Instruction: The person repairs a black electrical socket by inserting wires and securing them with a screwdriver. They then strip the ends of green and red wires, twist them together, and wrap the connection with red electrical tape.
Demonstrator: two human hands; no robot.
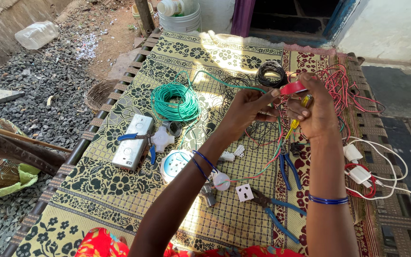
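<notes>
Left hand (248, 107) pinches thin wires, right hand (312, 109) clamps red tape roll (293, 87) and yellow screwdriver (300, 112) above the green wire coil (174, 101); crowded grip risks dropping the screwdriver.

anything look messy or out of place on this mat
Mostly the wires: the red wire lies in a loose tangle at the mat's far right edge, while the green wire is neatly coiled. On the gravel to the left, a clear plastic bottle lies tipped on its side.
</notes>
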